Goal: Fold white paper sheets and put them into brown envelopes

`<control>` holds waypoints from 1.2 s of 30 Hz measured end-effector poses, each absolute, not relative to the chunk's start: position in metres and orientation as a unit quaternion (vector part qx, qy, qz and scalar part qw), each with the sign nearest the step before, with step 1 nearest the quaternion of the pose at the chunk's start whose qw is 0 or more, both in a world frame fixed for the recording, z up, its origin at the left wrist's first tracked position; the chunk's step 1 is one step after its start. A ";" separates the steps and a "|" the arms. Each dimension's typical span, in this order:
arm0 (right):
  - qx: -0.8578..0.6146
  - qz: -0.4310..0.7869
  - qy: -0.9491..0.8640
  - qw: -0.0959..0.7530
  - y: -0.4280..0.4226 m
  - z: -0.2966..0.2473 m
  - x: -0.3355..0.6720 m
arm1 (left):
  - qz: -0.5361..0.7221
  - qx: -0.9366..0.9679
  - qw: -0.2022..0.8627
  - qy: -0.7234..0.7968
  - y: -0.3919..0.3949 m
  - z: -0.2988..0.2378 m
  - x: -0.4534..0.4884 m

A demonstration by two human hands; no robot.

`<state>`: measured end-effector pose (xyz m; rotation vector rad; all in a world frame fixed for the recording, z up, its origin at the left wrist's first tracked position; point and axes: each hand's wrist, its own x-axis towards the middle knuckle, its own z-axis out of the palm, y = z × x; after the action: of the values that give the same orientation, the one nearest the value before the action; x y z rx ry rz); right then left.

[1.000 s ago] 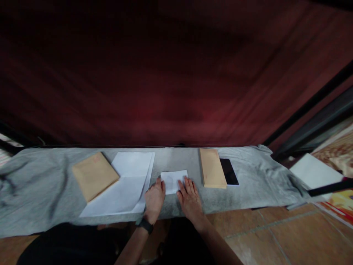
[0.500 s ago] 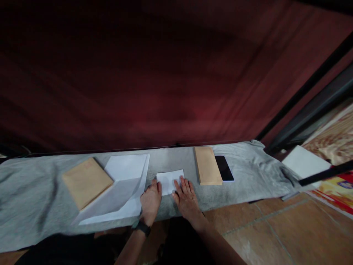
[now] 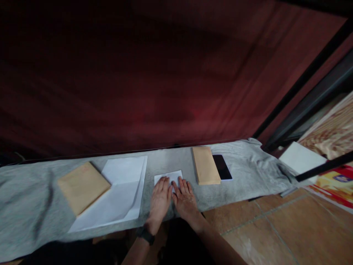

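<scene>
Folded white paper (image 3: 174, 174) lies flat on the cloth-covered bench (image 3: 172, 159), to the left of the brown envelope stack (image 3: 206, 165) and apart from it. The left hand (image 3: 160, 200) rests on the side of the paper farther from the stack, its fingers straight and drawn close together; the right hand (image 3: 186, 200) covers the side nearer the stack, its fingers slightly spread. Neither hand is curled around anything. Laid on both sides, the hands probably hold the paper flat and stop it from sliding; how hard the fingers press cannot be told. The phone (image 3: 223, 167) is immediately to the right of the stack, its left edge hidden; whether it runs beneath the stack or merely sits against it is unclear. Farther left of the stack than the folded paper are the large white sheets (image 3: 124, 180); farthest left, the brown packet (image 3: 84, 187) overlaps them, perhaps serving as a weight. The gap between stack and sheets appears to give both hands room to lie side by side without disturbing either.
</scene>
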<state>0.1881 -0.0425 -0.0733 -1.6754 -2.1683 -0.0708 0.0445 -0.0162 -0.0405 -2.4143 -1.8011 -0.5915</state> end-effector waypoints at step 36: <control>-0.612 -0.021 -0.762 0.209 -0.026 -0.076 0.212 | -0.126 -0.781 0.040 -0.611 -0.014 -0.072 0.046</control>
<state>0.2119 -0.0256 -0.0764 -1.7030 -2.1215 -0.0585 0.0464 -0.0140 -0.0722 -2.3918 -1.8706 -0.3845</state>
